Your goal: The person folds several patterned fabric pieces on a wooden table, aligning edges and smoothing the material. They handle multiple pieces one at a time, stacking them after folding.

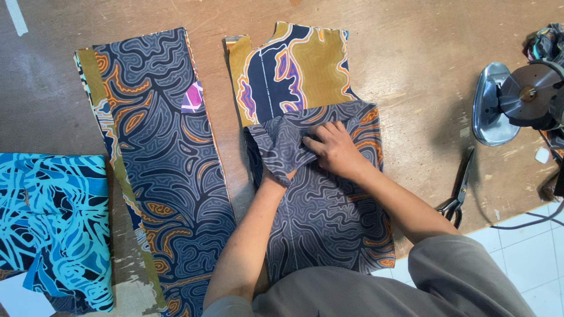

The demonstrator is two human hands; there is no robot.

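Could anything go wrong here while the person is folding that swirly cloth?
The folded grey flap might shift or crease unevenly, since the left hand is tucked under it while the right hand presses on top. The scissors lie near the table edge by the right arm, so an elbow could perhaps knock them off.

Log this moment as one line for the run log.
right hand: flat on folded grey patterned fabric | left hand: under the fold, mostly hidden | scissors: untouched on wooden table
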